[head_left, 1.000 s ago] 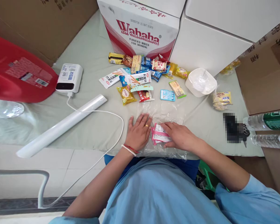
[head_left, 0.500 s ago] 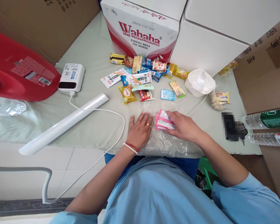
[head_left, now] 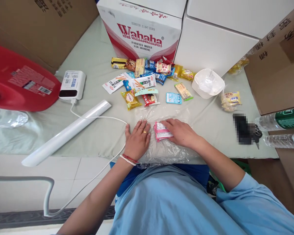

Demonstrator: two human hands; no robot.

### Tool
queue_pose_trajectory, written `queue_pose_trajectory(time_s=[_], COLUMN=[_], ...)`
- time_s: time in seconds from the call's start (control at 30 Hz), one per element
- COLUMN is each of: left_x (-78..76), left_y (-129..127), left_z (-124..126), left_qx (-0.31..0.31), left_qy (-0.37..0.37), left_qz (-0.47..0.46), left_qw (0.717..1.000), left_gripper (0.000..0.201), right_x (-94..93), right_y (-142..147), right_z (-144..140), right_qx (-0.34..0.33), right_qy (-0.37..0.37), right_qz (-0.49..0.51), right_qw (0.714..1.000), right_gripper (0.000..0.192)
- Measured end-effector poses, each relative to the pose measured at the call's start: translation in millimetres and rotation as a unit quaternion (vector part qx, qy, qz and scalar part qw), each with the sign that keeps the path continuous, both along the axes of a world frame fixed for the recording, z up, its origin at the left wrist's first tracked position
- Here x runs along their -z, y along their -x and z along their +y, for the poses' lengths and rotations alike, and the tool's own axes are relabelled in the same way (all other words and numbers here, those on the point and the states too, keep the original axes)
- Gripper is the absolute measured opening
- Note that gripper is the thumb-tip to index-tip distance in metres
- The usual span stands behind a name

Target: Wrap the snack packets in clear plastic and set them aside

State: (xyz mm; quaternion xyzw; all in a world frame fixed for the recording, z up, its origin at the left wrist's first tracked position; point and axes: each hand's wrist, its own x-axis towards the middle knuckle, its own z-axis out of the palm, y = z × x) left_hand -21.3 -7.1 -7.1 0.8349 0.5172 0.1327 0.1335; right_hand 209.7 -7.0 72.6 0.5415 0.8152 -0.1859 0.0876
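Note:
A thin clear plastic bag [head_left: 170, 155] lies flattened on the cloth in front of my body. My left hand [head_left: 138, 140] rests palm down at its left edge, fingers stretched out. Over the bag, my right hand [head_left: 183, 133] is closed on some pink-and-white packets [head_left: 163, 130]; my fingers cover their right end, and I cannot tell how many there are. Beyond the bag lie a light-blue packet [head_left: 173, 98] and a yellow wafer packet [head_left: 183, 91]. A heap of wrapped snacks [head_left: 144, 81] sits farther back, against the Wahaba-red-and-white carton [head_left: 142, 36].
A white bowl [head_left: 201, 86] holding clear plastic stands at the back right, near a bagged yellow snack [head_left: 231, 100]. Keys [head_left: 257, 132] and bottles [head_left: 287, 119] lie at right. On the left are a white tube [head_left: 68, 132], a cabled white device [head_left: 72, 85] and a red jug [head_left: 26, 81].
My right hand has moved a little left and toward me with the packets. My left hand has slid slightly left, still flat. The view has shifted a little, and more of the bag shows.

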Motion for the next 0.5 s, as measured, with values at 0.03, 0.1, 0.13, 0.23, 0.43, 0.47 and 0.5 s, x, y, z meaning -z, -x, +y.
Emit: queue_pose_trajectory(time_s=[0.03,0.1,0.13,0.23,0.43,0.47,0.5], left_x=[0.2,0.2,0.1,0.1,0.9,0.7,0.3], left_y=[0.0,-0.8,-1.1,-1.5,-0.5,-0.4,-0.2], left_z=[-0.1,-0.4,-0.4,-0.5,0.5,0.6,0.4], left_qx=[0.001,-0.002,-0.004,-0.006,0.0,0.001,0.001], left_qy=[0.002,0.004,0.004,0.003,-0.003,-0.004,-0.005], left_qz=[0.001,0.001,0.0,-0.001,0.005,0.006,0.007], left_qw=[1.0,1.0,1.0,1.0,1.0,1.0,1.0], left_gripper=[0.046,0.047,0.047,0.047,0.046,0.046,0.046], right_x=[0.7,2.5,3.3,4.5,0.7,-0.1,-0.9], right_y=[0.6,2.3,3.1,3.6,-2.1,-2.6,-2.7], right_z=[0.2,0.1,-0.3,-2.2,-4.3,-3.9,-3.4], right_qx=[0.005,0.022,0.031,0.041,0.031,0.029,0.021], right_qy=[0.002,0.004,0.004,-0.001,0.014,0.015,0.014], right_qz=[0.003,0.006,0.007,0.011,0.027,0.023,0.017], right_qw=[1.0,1.0,0.999,0.999,0.999,0.999,1.0], right_gripper=[0.072,0.074,0.075,0.074,0.076,0.076,0.075])
